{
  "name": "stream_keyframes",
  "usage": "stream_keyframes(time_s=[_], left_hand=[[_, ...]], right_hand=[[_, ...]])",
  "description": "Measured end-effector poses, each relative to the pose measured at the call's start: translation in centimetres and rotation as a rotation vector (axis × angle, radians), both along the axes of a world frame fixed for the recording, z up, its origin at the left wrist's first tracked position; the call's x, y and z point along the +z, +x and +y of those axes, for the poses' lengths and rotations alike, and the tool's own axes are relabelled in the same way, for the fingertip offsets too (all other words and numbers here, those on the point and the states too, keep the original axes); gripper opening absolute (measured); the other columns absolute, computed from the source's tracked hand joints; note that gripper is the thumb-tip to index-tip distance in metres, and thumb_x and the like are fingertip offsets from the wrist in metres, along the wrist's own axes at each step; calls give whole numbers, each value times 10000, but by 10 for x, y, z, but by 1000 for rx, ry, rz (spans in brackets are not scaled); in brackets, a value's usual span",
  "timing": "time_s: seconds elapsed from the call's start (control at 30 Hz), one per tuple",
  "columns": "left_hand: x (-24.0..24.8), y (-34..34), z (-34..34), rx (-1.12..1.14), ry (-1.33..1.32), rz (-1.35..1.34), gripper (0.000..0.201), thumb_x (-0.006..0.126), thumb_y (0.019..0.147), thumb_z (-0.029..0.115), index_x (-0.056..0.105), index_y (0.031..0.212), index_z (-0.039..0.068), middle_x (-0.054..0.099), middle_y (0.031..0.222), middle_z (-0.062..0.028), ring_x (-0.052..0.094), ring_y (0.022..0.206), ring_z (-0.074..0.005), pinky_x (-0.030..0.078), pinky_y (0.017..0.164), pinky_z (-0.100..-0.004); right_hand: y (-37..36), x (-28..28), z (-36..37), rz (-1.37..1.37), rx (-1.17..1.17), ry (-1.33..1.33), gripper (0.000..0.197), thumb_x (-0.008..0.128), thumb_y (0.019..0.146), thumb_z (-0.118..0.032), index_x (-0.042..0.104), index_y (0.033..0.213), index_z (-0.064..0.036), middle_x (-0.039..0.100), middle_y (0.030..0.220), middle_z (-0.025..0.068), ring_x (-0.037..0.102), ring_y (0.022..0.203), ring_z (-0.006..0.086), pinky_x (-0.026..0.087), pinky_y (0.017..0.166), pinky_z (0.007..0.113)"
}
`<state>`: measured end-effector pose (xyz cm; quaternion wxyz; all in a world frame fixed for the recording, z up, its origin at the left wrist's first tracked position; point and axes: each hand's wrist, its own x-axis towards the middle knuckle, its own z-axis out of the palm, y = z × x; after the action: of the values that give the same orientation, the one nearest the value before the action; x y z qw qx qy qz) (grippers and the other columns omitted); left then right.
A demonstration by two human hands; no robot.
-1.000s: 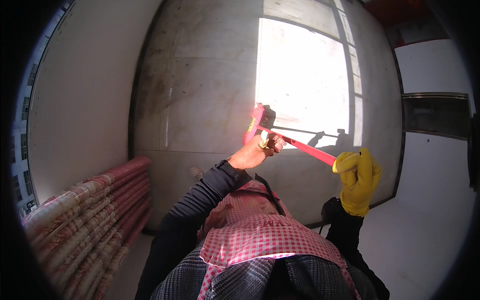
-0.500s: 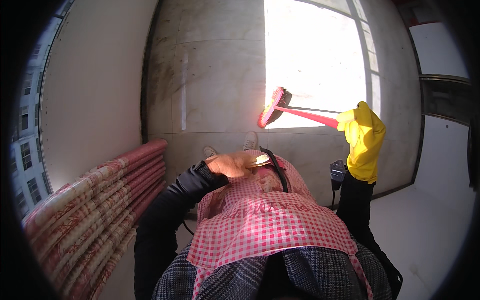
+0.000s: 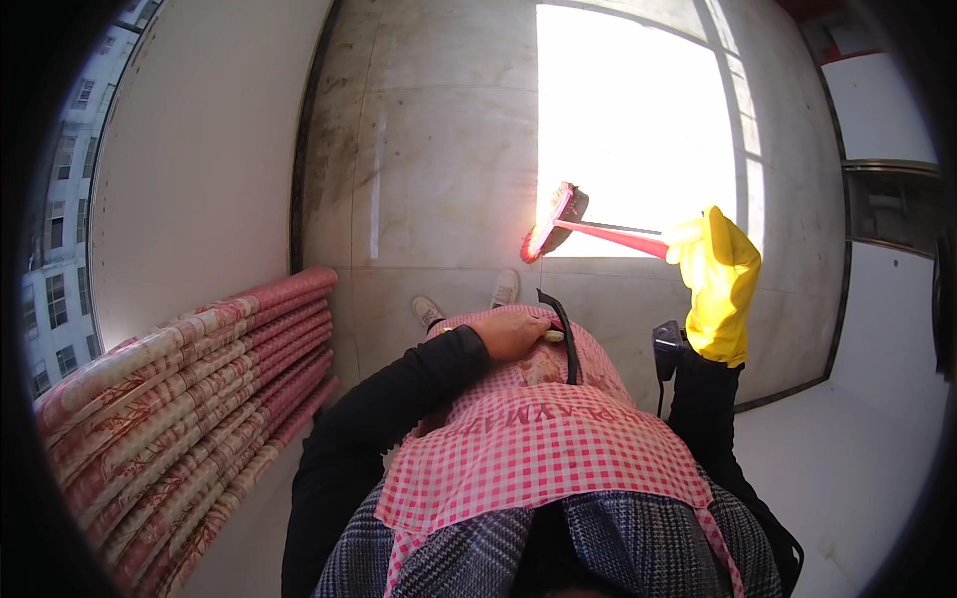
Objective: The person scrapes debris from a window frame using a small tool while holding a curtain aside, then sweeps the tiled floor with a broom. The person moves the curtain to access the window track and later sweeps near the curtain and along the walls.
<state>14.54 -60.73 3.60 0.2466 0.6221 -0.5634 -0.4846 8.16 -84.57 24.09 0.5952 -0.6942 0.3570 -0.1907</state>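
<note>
Right hand, yellow glove, fingers wrapped fully round the brush handle!
From my remote seat I saw the right hand (image 3: 716,269), in its creased yellow rubber glove, clasping the smooth red handle (image 3: 620,239) by its near end, a hold that presumably put the long, bristly pink-and-red brush head (image 3: 554,224) safely out from the body, far, at the sunlit patch's left edge. And the bare left hand (image 3: 506,333)? Fingers bent over a small pale piece (image 3: 551,337) against the pink-and-white checked cloth apron (image 3: 538,453), perhaps pressing; whether they gripped it, I couldn't tell. Left: a ridged, pink-and-cream patterned stack (image 3: 204,399).
</note>
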Motion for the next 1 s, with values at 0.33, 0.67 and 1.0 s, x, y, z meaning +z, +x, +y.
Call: stream_keyframes(time_s=[0.33,0.67,1.0], left_hand=[[-44,-28,6,-248,-113,-148,270,539,899,258,679,1115,179,704,894,-143,678,818,-369,547,734,-487],[-42,-26,-5,-137,-87,-62,405,555,830,96,668,1217,135,712,1034,-197,687,988,-398,562,826,-490],[-142,-33,-7,318,310,332,403,504,956,353,647,1077,-4,692,1133,-195,655,1062,-360,525,875,-435]], right_hand=[[-4,-22,-3,-114,187,-360,205,525,1009,-87,653,921,47,696,735,89,574,518,130,427,505,259],[6,-15,10,39,80,-6,353,545,1012,-188,686,770,28,665,638,74,489,485,74,361,484,251],[18,-17,10,-2,82,-57,356,533,1008,-181,673,762,35,729,733,111,579,515,118,422,503,265]])
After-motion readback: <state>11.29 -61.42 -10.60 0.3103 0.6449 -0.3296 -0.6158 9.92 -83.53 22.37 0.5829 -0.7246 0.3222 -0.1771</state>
